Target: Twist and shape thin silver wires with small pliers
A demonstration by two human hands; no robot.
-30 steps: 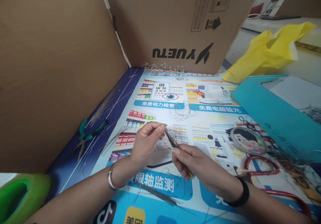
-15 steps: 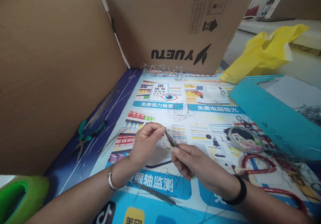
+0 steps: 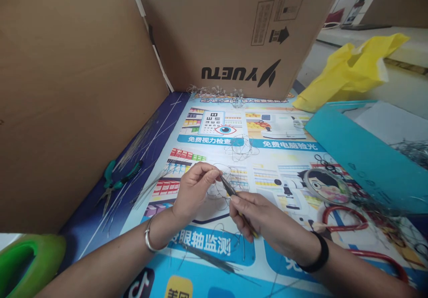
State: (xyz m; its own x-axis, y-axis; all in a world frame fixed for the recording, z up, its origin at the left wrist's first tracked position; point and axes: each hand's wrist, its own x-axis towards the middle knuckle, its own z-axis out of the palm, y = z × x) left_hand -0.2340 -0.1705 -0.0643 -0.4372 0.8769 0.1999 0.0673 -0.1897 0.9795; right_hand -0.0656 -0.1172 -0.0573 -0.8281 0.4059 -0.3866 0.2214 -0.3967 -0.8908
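Note:
My left hand (image 3: 195,189), with a bangle at the wrist, pinches thumb against forefinger over a thin wire whose end is hidden by the fingertips. Looped wire (image 3: 219,200) shows behind and below the pinch. Wrapped in my right hand (image 3: 249,211) is a pair of needle-nose pliers (image 3: 228,185) with yellow on the handle. Its dark tapered tips meet the left fingertips. Beyond the hands lies a tangled wire ring (image 3: 243,147) on the printed sheet. Nearer to me, a bundle of straight wires (image 3: 210,258) rests below both hands.
Cardboard panels (image 3: 234,30) stand left and behind. Teal-handled pliers (image 3: 113,177) and loose wires (image 3: 133,144) lie left, near a green tape roll (image 3: 50,253). On the right are red-handled scissors (image 3: 346,229), a round clear container (image 3: 327,185), a teal box (image 3: 361,155) and yellow bag (image 3: 351,73).
Both hands stay almost in place, the pliers' tips still at the left fingertips. Only a very slight shift of the right hand shows.

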